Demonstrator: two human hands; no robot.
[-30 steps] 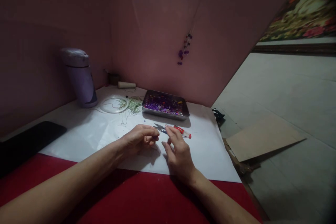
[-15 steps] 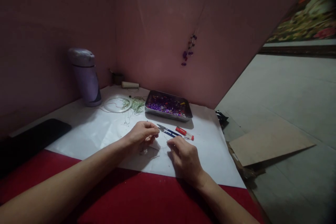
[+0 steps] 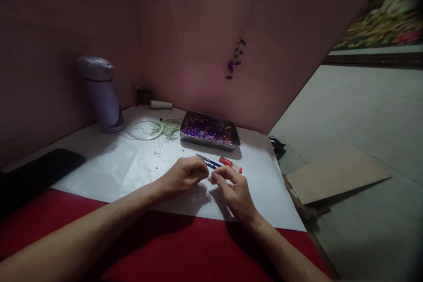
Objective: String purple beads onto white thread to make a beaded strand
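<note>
My left hand [image 3: 189,175] is closed in a pinch above the white sheet [image 3: 109,172]. A thin, pale thread [image 3: 200,192] shows faintly below its fingers. Close beside it, nearly fingertip to fingertip, my right hand [image 3: 233,189] pinches too; a tiny pale bit shows at its tips, too small to name. Just beyond both hands lie blue-handled thread snips [image 3: 211,162], partly covered by my fingers, and a red lighter-like item with a clear end [image 3: 228,164]. Farther back stands a metal tray [image 3: 211,142] of mostly purple beads.
A lavender bottle [image 3: 102,97] stands at the back left, near a ring of cord [image 3: 145,130], tangled green thread [image 3: 170,130] and a pale spool [image 3: 161,104]. At left lies a dark flat object [image 3: 49,165]. A beaded strand [image 3: 235,59] hangs against the pink panel [image 3: 205,31].
My hands have come closer together, the left moving right and its fingers turning downward. The right fingertips have turned toward the left ones. The whole view has shifted slightly.
</note>
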